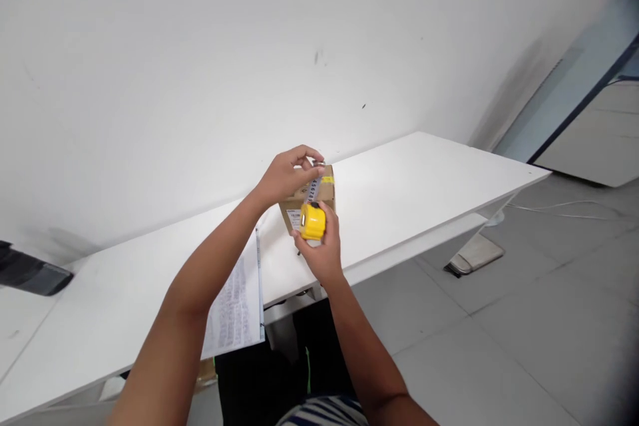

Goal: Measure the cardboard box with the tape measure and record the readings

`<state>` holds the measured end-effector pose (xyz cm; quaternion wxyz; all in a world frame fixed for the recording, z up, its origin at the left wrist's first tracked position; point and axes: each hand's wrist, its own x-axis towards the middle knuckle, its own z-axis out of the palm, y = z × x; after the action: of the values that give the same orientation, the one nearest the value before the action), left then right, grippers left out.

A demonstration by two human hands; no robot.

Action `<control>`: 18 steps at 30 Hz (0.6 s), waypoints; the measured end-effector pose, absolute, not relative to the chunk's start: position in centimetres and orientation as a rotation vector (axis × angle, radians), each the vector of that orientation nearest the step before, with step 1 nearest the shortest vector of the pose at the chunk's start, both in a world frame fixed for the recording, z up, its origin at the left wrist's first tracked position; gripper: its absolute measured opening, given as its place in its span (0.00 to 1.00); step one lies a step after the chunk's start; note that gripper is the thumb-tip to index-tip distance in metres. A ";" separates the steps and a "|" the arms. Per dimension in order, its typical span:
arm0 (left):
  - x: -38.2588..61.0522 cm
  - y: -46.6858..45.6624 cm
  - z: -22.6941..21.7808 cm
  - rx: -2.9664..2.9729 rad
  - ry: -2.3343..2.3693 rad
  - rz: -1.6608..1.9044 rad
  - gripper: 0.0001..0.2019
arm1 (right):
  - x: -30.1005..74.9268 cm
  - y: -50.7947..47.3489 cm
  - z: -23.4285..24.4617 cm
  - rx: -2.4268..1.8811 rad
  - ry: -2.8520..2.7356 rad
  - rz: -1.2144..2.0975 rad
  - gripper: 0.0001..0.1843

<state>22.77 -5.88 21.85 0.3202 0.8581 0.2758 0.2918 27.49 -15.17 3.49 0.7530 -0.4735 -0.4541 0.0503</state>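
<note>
A small brown cardboard box (327, 192) with a white label and a strip of yellow tape stands on the white table. My right hand (327, 249) grips the yellow case of a tape measure (313, 221) in front of the box. The numbered blade stretches from the case over the box top toward its far edge. There my left hand (289, 176) pinches the blade's end between thumb and fingers. My hands and the case hide part of the box.
Handwritten paper sheets (239, 306) lie on the white table (389, 206) at its front edge, left of the box. A black object (34, 269) sits far left. A wall rises behind; a leaning panel (589, 126) and cable (559, 208) are at right.
</note>
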 end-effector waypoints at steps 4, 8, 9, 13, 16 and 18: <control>18.7 -8.9 22.3 2.239 0.829 0.789 0.11 | 25.2 -16.0 2.3 -0.967 -0.929 -0.117 0.38; 16.0 -9.7 21.2 2.180 0.968 0.567 0.14 | 23.1 -16.5 2.9 -0.919 -0.900 -0.071 0.37; 15.6 -9.8 21.0 2.203 0.974 0.506 0.14 | 22.8 -16.5 3.1 -0.902 -0.893 -0.047 0.36; 15.7 -9.2 19.9 2.432 0.869 0.459 0.25 | 21.9 -16.8 3.8 -0.835 -0.817 0.075 0.32; 17.0 -7.0 18.4 2.636 0.830 0.502 0.26 | 21.8 -17.0 4.1 -0.818 -0.702 0.203 0.29; 17.9 -5.0 16.9 2.768 0.840 0.438 0.29 | 22.0 -17.1 4.2 -0.824 -0.593 0.278 0.28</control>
<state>17.88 -5.02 16.93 0.1076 0.9406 0.2856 0.1488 21.99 -17.11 4.19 0.8646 -0.3935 -0.2830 0.1325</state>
